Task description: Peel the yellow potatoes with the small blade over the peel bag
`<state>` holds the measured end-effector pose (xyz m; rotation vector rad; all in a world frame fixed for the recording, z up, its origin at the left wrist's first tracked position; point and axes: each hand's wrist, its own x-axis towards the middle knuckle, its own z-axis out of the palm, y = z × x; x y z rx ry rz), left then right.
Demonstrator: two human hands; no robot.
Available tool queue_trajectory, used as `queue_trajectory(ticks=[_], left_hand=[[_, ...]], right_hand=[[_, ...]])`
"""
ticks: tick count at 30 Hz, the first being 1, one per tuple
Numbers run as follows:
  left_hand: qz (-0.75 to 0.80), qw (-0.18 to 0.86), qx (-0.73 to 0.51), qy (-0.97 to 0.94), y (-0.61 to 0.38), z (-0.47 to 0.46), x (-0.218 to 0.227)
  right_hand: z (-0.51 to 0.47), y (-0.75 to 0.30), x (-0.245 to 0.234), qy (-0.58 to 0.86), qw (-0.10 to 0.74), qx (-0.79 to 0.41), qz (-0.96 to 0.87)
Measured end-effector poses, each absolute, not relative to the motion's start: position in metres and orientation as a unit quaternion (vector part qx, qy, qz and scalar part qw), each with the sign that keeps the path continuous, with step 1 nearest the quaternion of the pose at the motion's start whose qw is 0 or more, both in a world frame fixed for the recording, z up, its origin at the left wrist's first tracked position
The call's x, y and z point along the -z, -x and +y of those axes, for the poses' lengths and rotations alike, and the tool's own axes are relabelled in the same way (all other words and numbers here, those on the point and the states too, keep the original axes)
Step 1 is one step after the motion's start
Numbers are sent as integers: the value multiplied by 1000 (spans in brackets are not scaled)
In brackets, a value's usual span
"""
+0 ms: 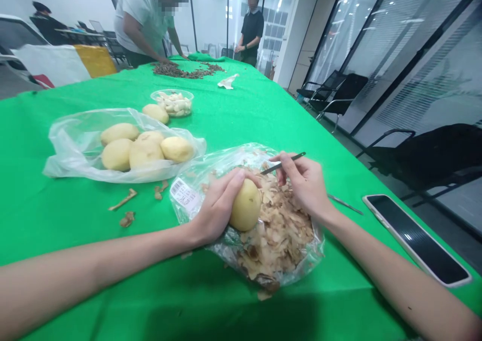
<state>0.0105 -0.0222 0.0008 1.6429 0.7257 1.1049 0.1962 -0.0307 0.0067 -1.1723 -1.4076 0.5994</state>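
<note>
My left hand (220, 203) is wrapped round a peeled potato (245, 205), pale yellow with a small dark spot on its side. In my right hand (301, 183), closed in a pinch, is a slim dark tool (282, 163) with a small hole at its upper end. Its lower tip points toward the top of the potato, close to my left fingers; whether it touches I cannot tell. Below both hands lies a clear plastic bag (314, 260) with a white price label (186, 196), heaped with brown potato peelings (278, 230).
A plastic bag (71, 145) of several peeled potatoes (117, 154) lies left. Behind it are another potato (155, 113) and a clear bowl (172, 103) of white pieces. A phone (417, 240) and a thin metal tool (345, 204) lie right. Two people (253, 29) stand at the table's far end.
</note>
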Motion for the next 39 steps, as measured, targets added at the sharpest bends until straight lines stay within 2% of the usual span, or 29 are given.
queue_trajectory(ticks=[9, 19, 31, 39], left_hand=[[294, 485, -449, -690, -11, -21, -1], [327, 611, -430, -579, -13, -10, 12], [318, 626, -439, -561, -16, -9, 10], [305, 645, -418, -562, -17, -9, 8]], right_hand=[[-27, -197, -9, 478, 621, -382, -490], [-38, -186, -16, 418, 614, -509, -435], [-49, -169, -11, 378, 578, -583, -427], [-51, -170, -14, 339, 595, -586, -433]])
